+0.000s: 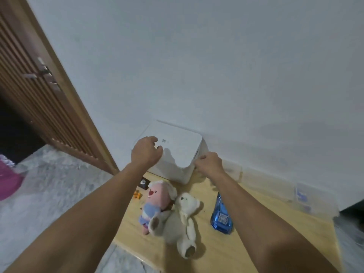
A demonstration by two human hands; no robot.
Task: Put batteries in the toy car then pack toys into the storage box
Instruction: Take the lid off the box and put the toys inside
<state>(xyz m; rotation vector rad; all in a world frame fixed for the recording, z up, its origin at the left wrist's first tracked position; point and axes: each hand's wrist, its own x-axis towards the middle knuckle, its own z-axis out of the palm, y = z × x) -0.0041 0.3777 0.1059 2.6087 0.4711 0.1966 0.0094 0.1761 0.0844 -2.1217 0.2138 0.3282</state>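
Door [29,79], slatted wood, at 9 o'clock, standing ajar. Pink object [7,180] on the grey floor at far left, cut by the frame edge. Left hand [146,151] on the box [177,154] lid's left edge, fingers curled over the rim; grip on it looks likely, not certain. Box white, lid on, against the wall at 12 o'clock of the wooden table [246,243]. Pink doll [155,201] and white bear [181,221] lie touching at table centre, at 6 o'clock of the box. Right hand [209,163] at the box's right corner, fingers curled on the lid edge. Car [220,215], blue, at 3 o'clock of the bear, beside the right forearm.
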